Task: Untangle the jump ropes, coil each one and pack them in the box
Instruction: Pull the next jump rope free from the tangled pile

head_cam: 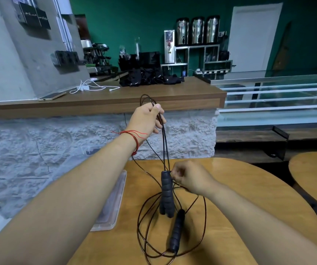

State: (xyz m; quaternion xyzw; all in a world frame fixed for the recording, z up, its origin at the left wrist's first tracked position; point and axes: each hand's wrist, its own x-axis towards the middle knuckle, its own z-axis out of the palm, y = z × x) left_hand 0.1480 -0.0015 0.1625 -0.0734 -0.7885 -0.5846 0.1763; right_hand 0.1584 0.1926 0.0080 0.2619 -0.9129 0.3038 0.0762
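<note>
Your jump ropes (176, 230) dangle tangled over the near bench (259, 207). The cord is thin, limp and likely slippery, so the light foam handles (166, 196) should grip best. Your left hand (146, 119) pinches a raised loop, and your right hand (190, 178) seems to pinch cord beside the handles.

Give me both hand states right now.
Left hand: closed, gripping raised jump rope cords.
Right hand: closed, pinching the cords beside the hanging handles.

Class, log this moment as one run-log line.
stage: untangling | left hand: holds cords raised | right hand: pinches cords beside hanging handles | loose handle: lies on table
</note>
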